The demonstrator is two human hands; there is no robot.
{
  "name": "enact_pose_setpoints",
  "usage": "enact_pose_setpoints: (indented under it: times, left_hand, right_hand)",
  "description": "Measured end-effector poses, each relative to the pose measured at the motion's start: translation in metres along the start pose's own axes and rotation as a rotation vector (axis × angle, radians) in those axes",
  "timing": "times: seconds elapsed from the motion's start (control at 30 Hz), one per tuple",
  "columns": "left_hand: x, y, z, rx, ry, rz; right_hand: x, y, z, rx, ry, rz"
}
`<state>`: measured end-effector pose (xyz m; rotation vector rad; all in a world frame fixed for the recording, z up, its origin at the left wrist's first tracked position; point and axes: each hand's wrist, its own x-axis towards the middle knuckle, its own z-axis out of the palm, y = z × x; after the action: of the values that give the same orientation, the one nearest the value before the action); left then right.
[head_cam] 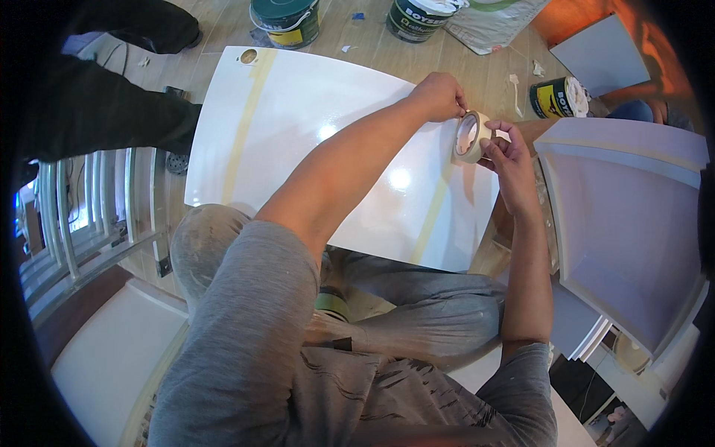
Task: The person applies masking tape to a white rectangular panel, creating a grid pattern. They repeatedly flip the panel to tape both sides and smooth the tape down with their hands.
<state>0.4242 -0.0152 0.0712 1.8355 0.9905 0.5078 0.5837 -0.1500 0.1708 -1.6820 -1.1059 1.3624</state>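
A glossy white panel (pixel 335 162) lies before me, close to my legs, with a round hole near its far left corner. Two strips of masking tape cross it, one on the left (pixel 246 128) and one on the right (pixel 434 215). My right hand (pixel 508 162) grips a roll of masking tape (pixel 473 137) upright over the panel's right part. My left hand (pixel 441 98) reaches across to the far right edge, its fingertips pinched beside the roll. They seem to hold the tape's end, though the fingers hide most of it.
Paint buckets (pixel 285 25), (pixel 416 19) and a smaller paint can (pixel 558 98) stand on the wood-look floor beyond. A white cabinet piece (pixel 625 223) lies at right. At left are a metal railing (pixel 128 195) and another person's dark-trousered leg (pixel 123 112). A white panel (pixel 117 357) sits lower left.
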Motion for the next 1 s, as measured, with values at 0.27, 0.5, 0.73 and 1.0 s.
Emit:
enact_pose_setpoints:
  times: [0.27,0.5,0.73,1.0]
  left_hand:
    - [-0.002,0.008,0.008,0.139,0.059,0.012]
    - [0.001,0.014,0.007,0.195,0.024,-0.014]
    - [0.003,0.014,0.009,0.218,0.014,-0.071]
    - [0.004,0.015,0.014,0.251,0.048,-0.085]
  right_hand:
    - [-0.001,-0.001,0.001,-0.021,0.021,0.001]
    - [-0.002,-0.006,0.006,-0.054,0.030,-0.032]
    - [-0.011,-0.016,0.006,-0.069,0.045,0.012]
    - [-0.017,-0.011,0.003,-0.151,-0.002,0.033]
